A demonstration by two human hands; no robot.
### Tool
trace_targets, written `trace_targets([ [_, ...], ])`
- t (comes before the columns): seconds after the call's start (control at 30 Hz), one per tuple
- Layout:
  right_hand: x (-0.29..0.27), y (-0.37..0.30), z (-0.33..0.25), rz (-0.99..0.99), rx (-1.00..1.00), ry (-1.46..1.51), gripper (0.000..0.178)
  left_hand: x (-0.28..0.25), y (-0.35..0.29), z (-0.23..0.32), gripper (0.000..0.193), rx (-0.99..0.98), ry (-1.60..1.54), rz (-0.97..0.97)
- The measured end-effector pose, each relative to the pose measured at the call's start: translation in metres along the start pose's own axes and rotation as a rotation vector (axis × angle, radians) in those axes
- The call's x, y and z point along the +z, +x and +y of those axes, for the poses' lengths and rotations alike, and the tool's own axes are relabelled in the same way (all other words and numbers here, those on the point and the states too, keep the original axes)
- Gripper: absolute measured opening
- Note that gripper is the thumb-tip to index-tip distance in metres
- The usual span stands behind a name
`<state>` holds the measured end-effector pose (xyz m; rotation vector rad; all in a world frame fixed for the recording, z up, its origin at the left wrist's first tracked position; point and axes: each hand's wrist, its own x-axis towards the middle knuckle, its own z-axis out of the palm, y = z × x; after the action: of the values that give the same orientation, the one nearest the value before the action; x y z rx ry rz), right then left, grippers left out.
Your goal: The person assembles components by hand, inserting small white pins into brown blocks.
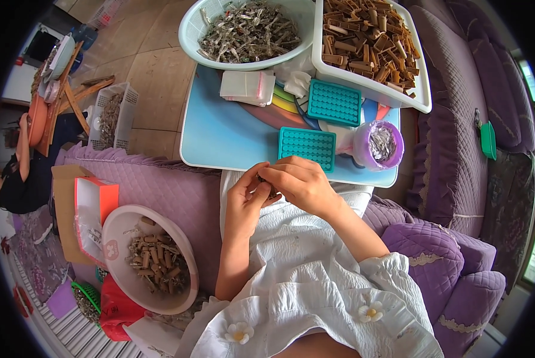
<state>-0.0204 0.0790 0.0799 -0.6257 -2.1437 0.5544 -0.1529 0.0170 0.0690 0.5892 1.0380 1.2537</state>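
My left hand (243, 200) and my right hand (300, 184) meet above my lap, just off the table's near edge. Between their fingers is a small dark piece (271, 192), mostly covered, so its kind cannot be made out. The left fingers curl around it, while the right thumb and fingers pinch at its top. Closest to the hands on the table lies a teal tray with rows of small pockets (307, 147). A second teal tray (334, 102) sits behind it. To the right stands a purple-rimmed tub (394, 162) with small silvery pieces inside.
A pale green basin (190, 48) of metal-and-clear parts and a white bin (369, 89) of brown plastic pieces stand at the back. Plastic bags (243, 86) lie before the basin. On the sofa at left, a pink basin (115, 238) holds brown assembled pieces. Another person (20, 185) works far left.
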Motion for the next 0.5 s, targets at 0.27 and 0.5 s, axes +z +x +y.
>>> trace_targets([
  [0.27, 0.010, -0.039, 0.017, -0.015, 0.415, 0.057, 0.028, -0.009, -0.001, -0.004, 0.023, -0.097, 0.068, 0.069],
  [0.5, 0.039, -0.057, 0.045, -0.048, 0.455, -0.312, 0.020, -0.012, 0.000, -0.008, 0.022, -0.127, 0.104, 0.035],
])
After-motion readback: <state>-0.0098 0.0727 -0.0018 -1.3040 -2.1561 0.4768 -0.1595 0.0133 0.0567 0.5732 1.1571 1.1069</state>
